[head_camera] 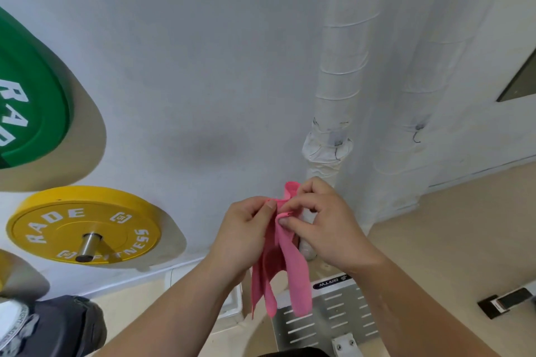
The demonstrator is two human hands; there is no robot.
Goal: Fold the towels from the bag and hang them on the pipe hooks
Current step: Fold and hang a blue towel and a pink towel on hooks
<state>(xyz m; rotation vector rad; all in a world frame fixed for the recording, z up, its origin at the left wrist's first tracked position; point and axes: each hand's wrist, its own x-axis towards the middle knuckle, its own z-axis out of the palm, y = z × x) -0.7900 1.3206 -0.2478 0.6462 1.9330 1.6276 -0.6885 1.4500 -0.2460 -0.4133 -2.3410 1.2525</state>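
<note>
A pink towel [285, 266] hangs in folds between my hands in front of a white wall. My left hand [243, 236] pinches its top edge from the left. My right hand [324, 223] pinches the same bunched top from the right, with a small loop of cloth sticking up above my fingers. Behind the hands rises a white wrapped pipe [339, 75] with a small wire hook [338, 151] on it. A second wrapped pipe [429, 66] to the right carries another hook [417, 135]. Both hooks are bare.
A yellow weight plate [84, 223] on a steel peg and a green plate [26, 95] hang on the wall at left. A dark bag [63, 324] lies at the lower left. A grey slotted metal unit [333, 319] stands on the floor below the towel.
</note>
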